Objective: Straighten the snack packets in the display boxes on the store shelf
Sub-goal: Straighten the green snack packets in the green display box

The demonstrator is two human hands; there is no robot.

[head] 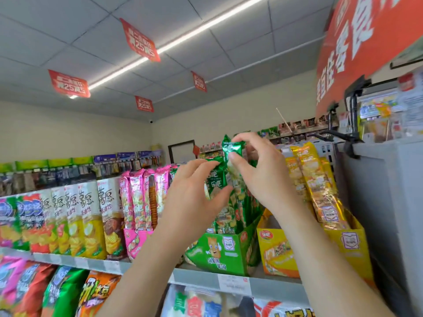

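lower tier, nearest the camera: snack bags (pixel 61 291) lie under the shelf (pixel 196 276) front edge, which bears a price tag (pixel 233 282). two bare forearms rise from the bottom edge of the view across this rim.

on the shelf, at its front edge: a green box (pixel 229 250) stands between a pink box (pixel 132 239) on its left, partly hidden by the left forearm, and a yellow box (pixel 274 250) just beside it on its right. green packets (pixel 231 216) stand upright in the green box, leaning slightly. pink packets (pixel 139 197) fill the pink box; yellow packets (pixel 315 179) lean back in the yellow box toward the shelf's right end. left of the pink box, chip bags (pixel 87 220) line the shelf in a row.

hands, above the green box: the left hand (pixel 194 197) grasps the front packet (pixel 216 177) – thumb on its face, fingers curled over its top. the right hand (pixel 263 177) pinches the raised packet (pixel 232 148) by its upper end between thumb and forefinger; this packet stands higher than the others, its lower part still among them.

behind: a far shelf (pixel 128 161) with small goods runs along the back wall. overhead – a red banner (pixel 366 42) at the upper right corner, hanging signs (pixel 139 40) and a light strip (pixel 183 40) on the ceiling.
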